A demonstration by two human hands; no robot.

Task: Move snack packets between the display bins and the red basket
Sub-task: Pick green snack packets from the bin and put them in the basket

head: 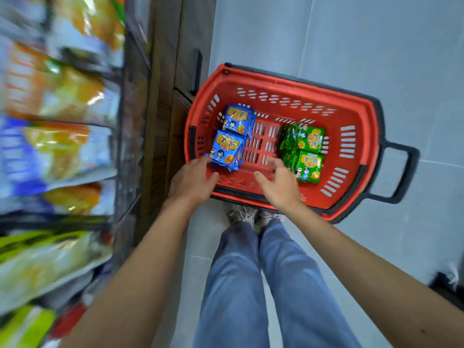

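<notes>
- I am holding my left hand (pixel 193 179) open and empty, fingertips just beside the near blue packets (pixel 227 149).
- My right hand (pixel 278 185) is hovering spread, empty, near the green packets (pixel 309 165).
- Both piles are lying in the red basket (pixel 276 82), blue left, green right.
</notes>
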